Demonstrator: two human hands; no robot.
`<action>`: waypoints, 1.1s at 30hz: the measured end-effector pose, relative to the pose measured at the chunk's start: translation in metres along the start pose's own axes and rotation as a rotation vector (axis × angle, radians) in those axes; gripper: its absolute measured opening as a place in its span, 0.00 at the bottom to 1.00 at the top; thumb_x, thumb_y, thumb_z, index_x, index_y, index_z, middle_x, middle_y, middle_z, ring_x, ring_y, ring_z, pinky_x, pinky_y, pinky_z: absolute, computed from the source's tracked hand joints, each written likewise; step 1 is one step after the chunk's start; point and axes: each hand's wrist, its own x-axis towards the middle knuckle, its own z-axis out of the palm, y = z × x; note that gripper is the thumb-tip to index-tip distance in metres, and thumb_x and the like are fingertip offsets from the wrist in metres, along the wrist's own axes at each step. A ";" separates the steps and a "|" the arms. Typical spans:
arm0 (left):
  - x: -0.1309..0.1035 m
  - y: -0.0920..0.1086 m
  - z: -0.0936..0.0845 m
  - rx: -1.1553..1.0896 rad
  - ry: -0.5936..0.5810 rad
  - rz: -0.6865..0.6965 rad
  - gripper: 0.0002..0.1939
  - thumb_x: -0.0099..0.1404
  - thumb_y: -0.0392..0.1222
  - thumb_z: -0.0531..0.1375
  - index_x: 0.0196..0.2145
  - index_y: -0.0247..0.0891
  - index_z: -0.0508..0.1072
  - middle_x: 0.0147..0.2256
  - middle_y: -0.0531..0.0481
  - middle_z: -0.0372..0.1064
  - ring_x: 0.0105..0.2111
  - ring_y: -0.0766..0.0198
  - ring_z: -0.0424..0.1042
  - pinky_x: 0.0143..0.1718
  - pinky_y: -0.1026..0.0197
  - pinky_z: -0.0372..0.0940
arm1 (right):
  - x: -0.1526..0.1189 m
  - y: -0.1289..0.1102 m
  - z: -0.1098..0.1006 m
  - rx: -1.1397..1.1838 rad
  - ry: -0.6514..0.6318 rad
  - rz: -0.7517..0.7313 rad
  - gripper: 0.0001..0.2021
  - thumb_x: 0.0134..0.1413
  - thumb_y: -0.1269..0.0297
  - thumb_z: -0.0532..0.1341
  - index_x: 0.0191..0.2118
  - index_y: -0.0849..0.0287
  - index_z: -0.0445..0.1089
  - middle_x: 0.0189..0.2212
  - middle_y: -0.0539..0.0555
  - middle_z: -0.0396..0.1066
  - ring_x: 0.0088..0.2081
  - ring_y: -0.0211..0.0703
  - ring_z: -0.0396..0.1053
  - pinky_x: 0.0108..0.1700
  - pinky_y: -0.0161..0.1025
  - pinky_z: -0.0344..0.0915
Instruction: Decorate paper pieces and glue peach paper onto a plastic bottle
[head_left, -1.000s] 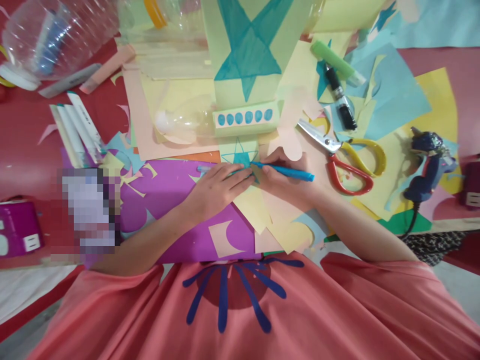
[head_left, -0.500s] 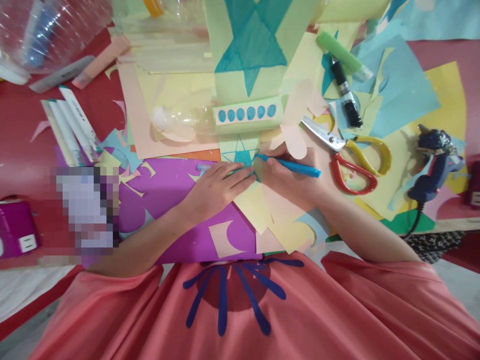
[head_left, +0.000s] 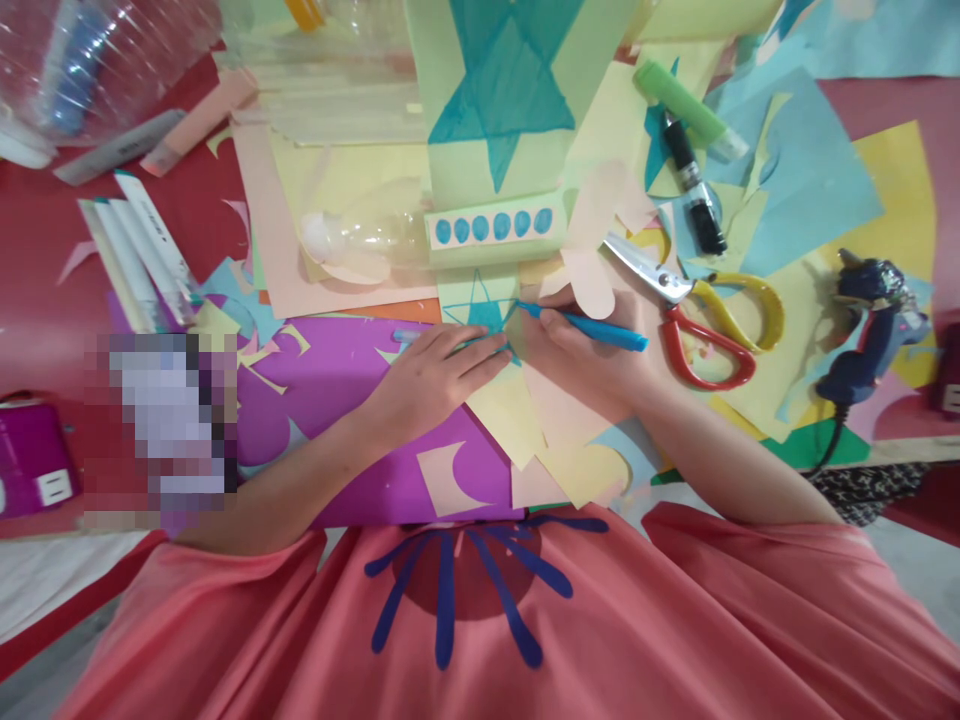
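Note:
A blue marker (head_left: pixel 600 331) is held in my right hand (head_left: pixel 577 350), its tip at the right point of a star (head_left: pixel 487 314) drawn on pale green paper (head_left: pixel 457 290). The star's middle is filled in blue; its top point is only outlined. My left hand (head_left: pixel 442 370) lies flat with fingers spread over the paper's lower left part, hiding some of the star. Just above both hands lies a clear plastic bottle (head_left: pixel 375 236) wrapped in green paper with a strip of blue dots (head_left: pixel 495 228).
Scissors (head_left: pixel 675 290) lie open right of my right hand, with a black pen (head_left: pixel 694 185) and a glue gun (head_left: pixel 862 335) beyond. White markers (head_left: pixel 142 250) are at the left. Purple paper (head_left: pixel 330 370) and many scraps cover the table. A large bottle (head_left: pixel 127 60) is top left.
The blue marker and my right hand's fingers have shifted slightly to the right. My left hand has stayed in place.

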 end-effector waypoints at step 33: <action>0.002 -0.001 0.003 0.090 0.145 0.082 0.13 0.72 0.29 0.52 0.50 0.33 0.72 0.50 0.45 0.76 0.48 0.57 0.75 0.49 0.52 0.72 | -0.003 0.003 0.008 0.109 0.102 0.013 0.04 0.48 0.68 0.64 0.27 0.54 0.67 0.24 0.47 0.70 0.28 0.37 0.68 0.31 0.38 0.70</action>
